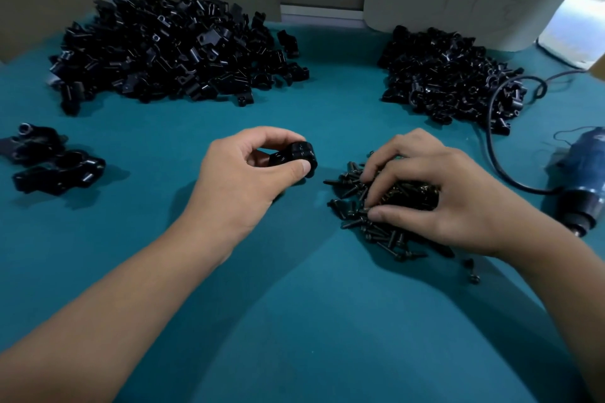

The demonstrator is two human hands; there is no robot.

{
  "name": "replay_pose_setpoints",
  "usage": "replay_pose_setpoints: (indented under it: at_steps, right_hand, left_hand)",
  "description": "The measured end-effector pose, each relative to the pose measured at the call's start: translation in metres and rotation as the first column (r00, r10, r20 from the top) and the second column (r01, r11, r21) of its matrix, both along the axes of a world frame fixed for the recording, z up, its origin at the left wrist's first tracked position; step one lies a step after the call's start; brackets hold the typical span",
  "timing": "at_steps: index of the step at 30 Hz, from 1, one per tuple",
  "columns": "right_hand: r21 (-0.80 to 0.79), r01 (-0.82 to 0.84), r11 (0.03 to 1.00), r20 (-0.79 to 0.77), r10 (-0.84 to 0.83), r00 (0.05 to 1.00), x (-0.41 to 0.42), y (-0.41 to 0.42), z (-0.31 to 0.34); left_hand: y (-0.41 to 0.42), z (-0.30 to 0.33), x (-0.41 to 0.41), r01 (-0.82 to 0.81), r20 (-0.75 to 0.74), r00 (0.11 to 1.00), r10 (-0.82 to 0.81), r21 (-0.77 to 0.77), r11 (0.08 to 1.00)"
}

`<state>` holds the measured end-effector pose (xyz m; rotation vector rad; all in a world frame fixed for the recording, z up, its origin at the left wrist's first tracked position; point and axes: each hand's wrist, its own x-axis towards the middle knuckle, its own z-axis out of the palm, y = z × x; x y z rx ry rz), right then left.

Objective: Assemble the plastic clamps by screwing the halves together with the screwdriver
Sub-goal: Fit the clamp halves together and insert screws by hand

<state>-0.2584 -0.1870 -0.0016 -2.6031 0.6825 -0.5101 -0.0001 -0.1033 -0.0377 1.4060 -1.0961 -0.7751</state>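
**Left hand holds clamp halves, right hand in the screw pile**

At the far left edge of the frame, a few assembled black clamps (49, 157) lie on the teal table cover (163, 239). Above them, in the upper left, sits a large heap of black plastic clamp halves (170, 52).

Just left of centre, the left hand (242, 173) grips a black clamp piece (296, 157) between curled fingers and thumb, a little above the cloth; whether it is one half or two mated halves cannot be told.

Right of centre, the right hand (432, 186) rests on a pile of black screws (386, 206), its fingers bent down into the pile and the thumb lying along the near side; whether it pinches a screw cannot be told.

In the upper right lies a second heap of smaller black clamp halves (448, 75), with a black cable (491, 141) looping over its right side. At the right edge the electric screwdriver (586, 186) lies on the cloth, near the right hand but apart from it.
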Motion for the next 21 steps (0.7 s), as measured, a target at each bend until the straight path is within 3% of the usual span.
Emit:
replay_pose_setpoints:
  at_steps: [3,6,10,21]
  right_hand:
    - [0.104,0.059,0.993,0.212,-0.08,0.974,0.001,-0.001,-0.003]
    - [0.363,0.018,0.931,0.434,-0.186,0.882,0.005,-0.001,-0.006]
    - [0.515,-0.057,0.856,0.522,-0.26,0.813,0.013,0.001,-0.008]
    - [0.449,-0.052,0.892,0.61,-0.264,0.747,0.033,0.013,-0.013]
  left_hand:
    - [0.001,0.001,0.0,0.011,0.001,1.0,-0.011,-0.015,1.0]
    - [0.003,0.002,-0.001,0.042,0.001,0.999,-0.042,-0.037,0.998]
    - [0.004,0.004,-0.002,0.07,0.004,0.998,-0.07,-0.066,0.995]
    - [0.003,0.004,-0.012,0.122,0.082,0.99,-0.111,-0.151,0.981]
